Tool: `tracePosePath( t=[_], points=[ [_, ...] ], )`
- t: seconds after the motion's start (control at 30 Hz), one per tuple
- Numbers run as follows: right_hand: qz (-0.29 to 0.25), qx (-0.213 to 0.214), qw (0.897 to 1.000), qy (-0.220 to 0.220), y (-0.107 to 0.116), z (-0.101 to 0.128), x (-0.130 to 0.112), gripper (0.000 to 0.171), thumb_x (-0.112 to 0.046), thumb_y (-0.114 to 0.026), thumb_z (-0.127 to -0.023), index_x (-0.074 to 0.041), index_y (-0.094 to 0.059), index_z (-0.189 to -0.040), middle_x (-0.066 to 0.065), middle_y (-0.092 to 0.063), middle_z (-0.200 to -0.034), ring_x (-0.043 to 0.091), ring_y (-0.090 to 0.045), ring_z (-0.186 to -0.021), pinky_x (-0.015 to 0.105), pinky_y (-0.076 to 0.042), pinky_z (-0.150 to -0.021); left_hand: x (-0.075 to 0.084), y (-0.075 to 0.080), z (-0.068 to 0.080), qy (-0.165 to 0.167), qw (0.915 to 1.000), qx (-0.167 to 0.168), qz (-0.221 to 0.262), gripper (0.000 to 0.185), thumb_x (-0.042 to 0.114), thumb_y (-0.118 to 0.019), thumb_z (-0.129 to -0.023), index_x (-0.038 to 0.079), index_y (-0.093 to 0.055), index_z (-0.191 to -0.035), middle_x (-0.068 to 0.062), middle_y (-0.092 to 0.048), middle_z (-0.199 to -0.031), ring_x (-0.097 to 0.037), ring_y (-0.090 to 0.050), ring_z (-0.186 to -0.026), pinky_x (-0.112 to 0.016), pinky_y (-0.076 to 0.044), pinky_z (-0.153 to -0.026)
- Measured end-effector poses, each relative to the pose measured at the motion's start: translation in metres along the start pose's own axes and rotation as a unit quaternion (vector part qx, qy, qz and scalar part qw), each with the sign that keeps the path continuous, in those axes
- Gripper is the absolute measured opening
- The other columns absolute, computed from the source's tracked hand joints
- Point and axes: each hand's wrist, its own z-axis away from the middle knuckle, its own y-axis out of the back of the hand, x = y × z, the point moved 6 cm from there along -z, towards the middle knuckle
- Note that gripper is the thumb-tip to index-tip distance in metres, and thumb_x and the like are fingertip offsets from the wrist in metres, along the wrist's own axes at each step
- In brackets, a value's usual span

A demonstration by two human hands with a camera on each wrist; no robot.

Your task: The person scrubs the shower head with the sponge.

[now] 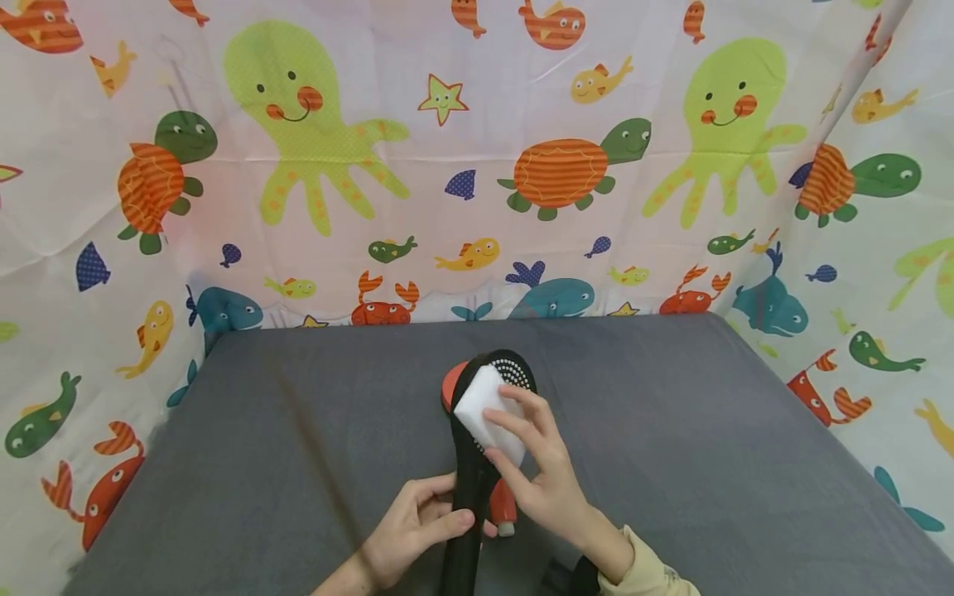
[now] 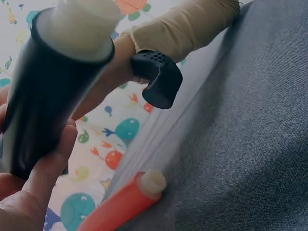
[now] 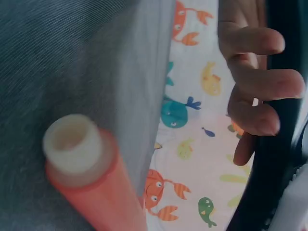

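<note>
White sponge (image 1: 488, 414) in right hand (image 1: 544, 476), on black shower head (image 1: 484, 414).

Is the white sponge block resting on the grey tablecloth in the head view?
No, the right hand holds the white sponge block against the face of the black shower head, above the grey tablecloth.

The person's right arm wore a pale beige long sleeve (image 1: 648, 571) with a gathered cuff, beside it a black perforated wrist mount (image 2: 158, 77) (rounded, dotted with small holes), while the left forearm (image 1: 339, 579) was bare of any sleeve.
</note>
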Motion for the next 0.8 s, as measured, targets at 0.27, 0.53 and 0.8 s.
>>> tracePosePath(
  t=[0.27,0.53,0.8],
  points=[
    [0.098,-0.068,0.992,0.045,-0.001,-0.005,0.006,0.031,-0.023,-0.055,-0.094,-0.011,-0.059,-0.122,0.018,-0.042,-0.133,0.035,-0.037,-0.124,0.046,-0.039,-0.094,-0.007,-0.004,0.0,0.032,0.9985,-0.043,0.007,0.038,0.001,-0.038,-0.097,-0.014,-0.036,-0.133,-0.029,-0.052,-0.122,-0.027,-0.062,-0.1,-0.037,-0.048,-0.089],
    [0.18,0.002,0.982,-0.052,0.03,-0.006,0.04,0.041,-0.004,-0.065,-0.084,-0.008,-0.059,-0.124,0.019,-0.043,-0.133,0.035,-0.038,-0.121,0.054,-0.032,-0.087,0.0,-0.006,0.0,0.01,0.9984,-0.036,0.043,0.037,-0.001,-0.036,-0.097,-0.016,-0.036,-0.131,-0.019,-0.059,-0.117,-0.028,-0.061,-0.103,-0.035,-0.049,-0.088],
    [0.155,-0.06,0.983,-0.078,0.013,0.021,0.027,0.04,-0.008,-0.063,-0.086,-0.011,-0.058,-0.125,0.015,-0.041,-0.135,0.031,-0.037,-0.122,0.051,-0.04,-0.084,0.005,0.006,-0.001,-0.027,0.9987,-0.006,0.042,0.037,-0.003,-0.031,-0.097,-0.019,-0.033,-0.131,-0.021,-0.061,-0.113,-0.03,-0.062,-0.101,-0.033,-0.052,-0.08]
  ],
)
